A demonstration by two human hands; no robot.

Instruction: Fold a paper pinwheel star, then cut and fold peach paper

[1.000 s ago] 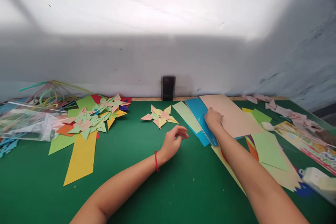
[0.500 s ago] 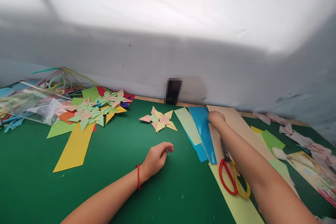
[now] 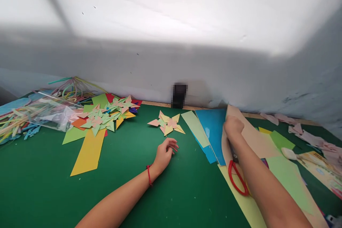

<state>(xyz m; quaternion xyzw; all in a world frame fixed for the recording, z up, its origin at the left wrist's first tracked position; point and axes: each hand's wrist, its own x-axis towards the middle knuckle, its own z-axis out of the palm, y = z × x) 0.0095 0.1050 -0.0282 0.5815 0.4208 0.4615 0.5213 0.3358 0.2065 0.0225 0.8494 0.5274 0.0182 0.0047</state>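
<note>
My right hand is closed on the left edge of a pale pink paper sheet, and that edge is lifted and bent upward. Scissors with one red and one yellow handle lie under my right forearm, partly covered by it. My left hand, a red string on its wrist, rests on the green tabletop with fingers loosely curved and nothing in them. Just beyond it lies a folded paper star in pink, yellow and green. A blue sheet lies left of my right hand.
At the left are a heap of folded paper stars, a yellow strip, a clear plastic bag and many coloured strips. Pale green sheets and crumpled pink material lie right. A white wall rises behind.
My right hand has shifted right, and the pink sheet's edge now bends up with it, uncovering more of the blue sheet. My left hand stays near the star; the view has shifted slightly.
</note>
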